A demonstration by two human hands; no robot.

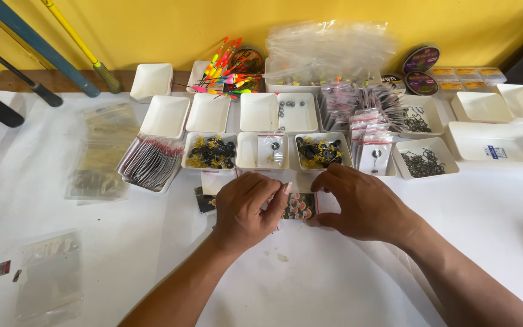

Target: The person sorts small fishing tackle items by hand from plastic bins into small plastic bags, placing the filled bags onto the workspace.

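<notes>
Between your two hands, just in front of the row of white trays, lies a small clear packet [299, 206] of round, coloured pieces, flat on the white table cover [310, 284]. Your left hand [246, 209] curls over its left end, fingers bent close together and pinching at that edge, though whether they truly grip it is hidden by the knuckles. Your right hand [361, 203] rests at the right end, thumb and fingers nearly closed on the packet's edge, likely so the two hands can steady the flimsy plastic from both sides. Just beyond your fingertips a shallow tray [263, 151] holds another small bag, and the trays either side of it, one left [211, 152] and one right [320, 151], carry black and yellow bits, sorted by kind, which seems to keep each sort within easy reach. Farther left, a tray of filled, red-edged packets [149, 162] leans in a fanned stack. Bright slender floats [225, 75] lie near the yellow wall, and a loose pile of empty clear bags [101, 151] sits well off to your left.
</notes>
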